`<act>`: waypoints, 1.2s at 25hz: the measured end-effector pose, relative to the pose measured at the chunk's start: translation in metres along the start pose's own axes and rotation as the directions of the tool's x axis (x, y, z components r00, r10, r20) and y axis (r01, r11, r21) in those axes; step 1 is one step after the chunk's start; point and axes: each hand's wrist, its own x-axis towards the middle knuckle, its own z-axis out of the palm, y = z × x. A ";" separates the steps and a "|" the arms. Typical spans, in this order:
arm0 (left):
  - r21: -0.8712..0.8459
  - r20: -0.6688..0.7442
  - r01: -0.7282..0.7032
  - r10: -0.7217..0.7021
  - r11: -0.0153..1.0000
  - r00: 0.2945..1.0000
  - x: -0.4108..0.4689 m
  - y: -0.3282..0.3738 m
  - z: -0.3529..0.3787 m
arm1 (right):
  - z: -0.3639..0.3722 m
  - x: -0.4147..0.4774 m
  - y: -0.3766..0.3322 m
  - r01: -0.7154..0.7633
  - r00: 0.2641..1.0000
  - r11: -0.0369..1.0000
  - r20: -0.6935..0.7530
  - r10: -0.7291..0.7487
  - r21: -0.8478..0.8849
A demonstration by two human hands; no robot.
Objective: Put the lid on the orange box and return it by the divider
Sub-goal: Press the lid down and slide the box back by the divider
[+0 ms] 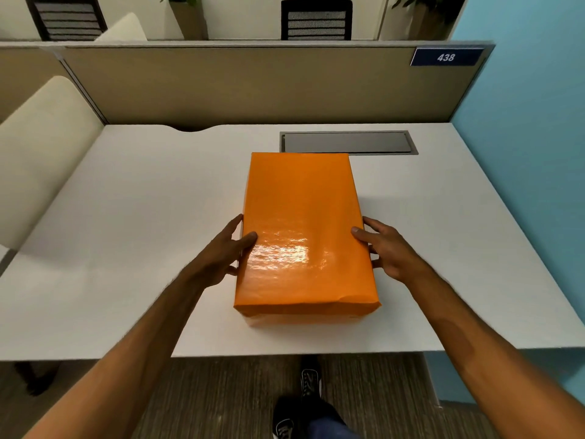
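The orange box [304, 229] stands in the middle of the white desk [126, 217], with its lid [300, 198] already on top. Its far end reaches the grey cable cover [348, 142], and a strip of bare desk lies between it and the beige divider [237, 87]. Your left hand [226, 251] presses the left side of the box, thumb on the lid. Your right hand [387, 248] holds the right side the same way. Both hands grasp the box between them. A cream chair [41, 147] is at the left.
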 end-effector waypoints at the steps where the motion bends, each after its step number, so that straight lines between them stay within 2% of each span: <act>1: -0.009 -0.005 -0.007 0.007 1.000 1.000 -0.002 -0.001 0.001 | 0.001 -0.004 0.001 0.002 1.000 1.000 0.004 -0.002 0.013; 6: -0.043 -0.059 -0.033 0.031 0.999 0.998 -0.010 -0.004 0.002 | 0.006 -0.009 -0.002 0.048 0.999 0.998 -0.018 -0.047 0.038; 11: -0.030 -0.112 -0.030 0.027 0.999 0.993 -0.017 -0.008 -0.019 | 0.011 -0.004 -0.016 0.079 0.992 0.997 0.101 -0.080 0.014; 15: -0.022 -0.211 -0.054 0.048 0.998 0.976 -0.021 -0.003 -0.035 | 0.028 0.012 -0.034 0.115 0.983 0.993 0.145 -0.114 0.002; 24: -0.045 -0.399 -0.064 0.040 0.997 0.916 -0.027 0.016 -0.091 | 0.093 0.050 -0.079 0.125 0.955 0.992 0.270 -0.126 0.020; 30: -0.065 -0.495 -0.054 0.014 0.996 0.869 -0.017 0.014 -0.160 | 0.162 0.081 -0.109 0.137 0.943 0.990 0.303 -0.135 0.015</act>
